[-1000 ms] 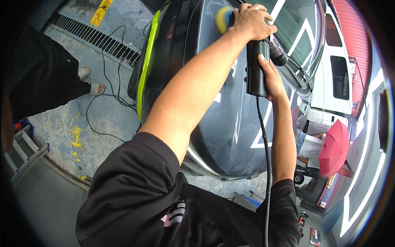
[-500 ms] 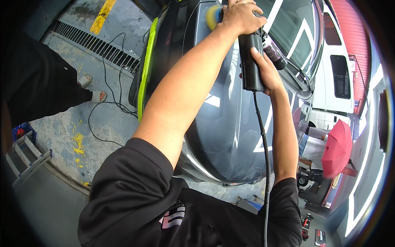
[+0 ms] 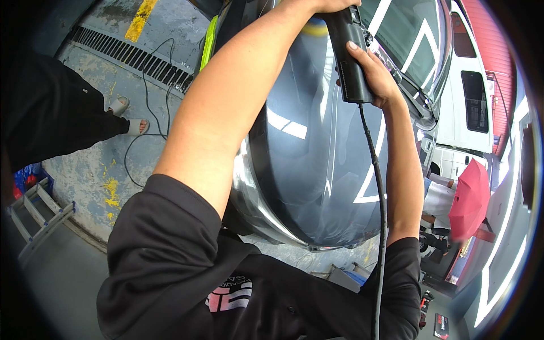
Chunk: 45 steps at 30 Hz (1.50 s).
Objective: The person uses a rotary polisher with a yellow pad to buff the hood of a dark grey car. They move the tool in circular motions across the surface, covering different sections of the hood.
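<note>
A black corded car polisher (image 3: 347,62) lies over the grey-blue car hood (image 3: 300,181), its yellow pad (image 3: 315,28) against the paint near the top of the view. My right hand (image 3: 378,76) wraps round the polisher's long body, thumb on top. At the upper edge my left hand (image 3: 331,4) holds the polisher's head end; most of its fingers are cut off by the frame. From the body's rear a black cord (image 3: 374,161) hangs down along my right arm. Whitish smears and light reflections show on the hood.
Bright green tape (image 3: 209,42) edges the car's left side; the windshield (image 3: 405,39) is at upper right. Another person in dark trousers (image 3: 62,113) stands left, near a loose cable (image 3: 148,96) and a floor grate (image 3: 130,59). A stepladder (image 3: 42,221) is lower left, a pink umbrella (image 3: 469,198) right.
Both hands and the polisher have moved farther up in the view, and the left hand now partly leaves the frame. The right hand's grip looks the same.
</note>
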Each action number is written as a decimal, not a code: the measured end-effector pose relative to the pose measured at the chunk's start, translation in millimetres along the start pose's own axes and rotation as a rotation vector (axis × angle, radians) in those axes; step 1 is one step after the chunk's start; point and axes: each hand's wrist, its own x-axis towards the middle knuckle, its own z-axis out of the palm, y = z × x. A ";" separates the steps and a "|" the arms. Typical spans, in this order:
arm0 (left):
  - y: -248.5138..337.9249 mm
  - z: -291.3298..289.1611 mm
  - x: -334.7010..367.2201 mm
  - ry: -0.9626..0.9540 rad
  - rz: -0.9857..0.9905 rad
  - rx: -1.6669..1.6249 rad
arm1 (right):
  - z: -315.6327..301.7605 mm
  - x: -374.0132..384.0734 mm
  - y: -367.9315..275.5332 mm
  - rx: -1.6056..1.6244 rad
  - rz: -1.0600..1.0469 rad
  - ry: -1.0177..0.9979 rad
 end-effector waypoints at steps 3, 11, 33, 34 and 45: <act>-7.8 -5.8 8.0 -0.013 0.046 0.008 | 3.4 5.0 -4.8 -0.025 -0.026 -0.010; -24.8 -21.1 16.0 0.005 0.097 -0.010 | -11.7 22.8 -6.1 -0.162 -0.072 -0.063; -29.8 10.3 -16.0 0.133 0.393 0.181 | -26.4 -6.5 13.2 -0.197 -0.051 -0.103; -26.3 11.5 -19.2 0.137 0.379 0.173 | -27.9 -7.1 16.6 -0.193 -0.051 -0.103; 3.0 9.2 -49.3 0.118 0.112 -0.093 | -26.2 -21.9 31.0 -0.168 -0.051 -0.119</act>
